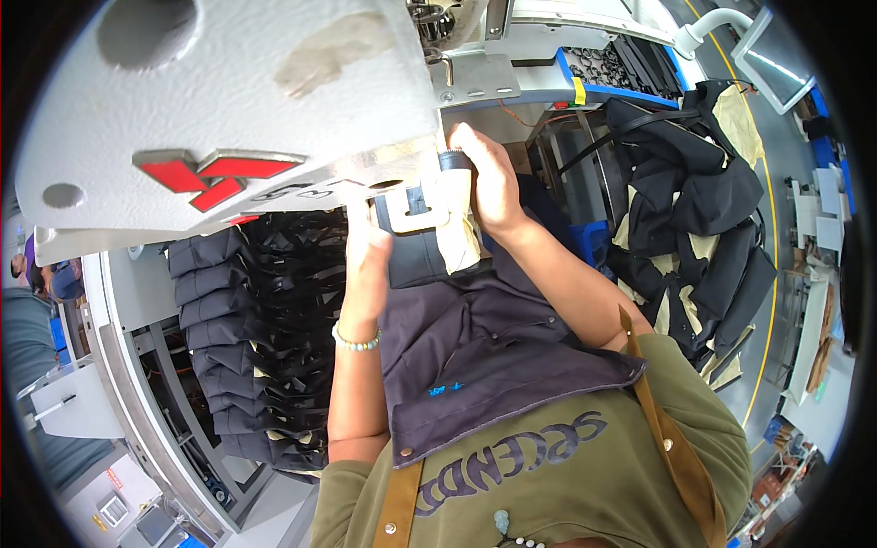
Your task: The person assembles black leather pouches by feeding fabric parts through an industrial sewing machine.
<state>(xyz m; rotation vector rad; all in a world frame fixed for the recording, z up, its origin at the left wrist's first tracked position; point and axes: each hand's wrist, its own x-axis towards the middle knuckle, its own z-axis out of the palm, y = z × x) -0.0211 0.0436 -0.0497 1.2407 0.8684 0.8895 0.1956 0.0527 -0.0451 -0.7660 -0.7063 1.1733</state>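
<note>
A dark fabric piece (417,260) with a cream strip (458,245) along its right side lies under the front of a large white machine head (301,110). My right hand (491,183) is closed on its right edge, beside a short length of zip (454,161). At the left edge of the piece is my left hand (367,260), its thumb side against the fabric. The machine head hides most of that hand's fingers. Between my hands, a cream frame-shaped part (418,217) sits over the dark fabric; whether it belongs to the machine I cannot tell.
Many dark fabric pieces (215,320) hang in a row at my left. On the right, dark and cream pieces (690,192) are heaped over a rack. A blue-edged tray (621,73) with small dark parts stands at the far right. The machine head overhangs both hands.
</note>
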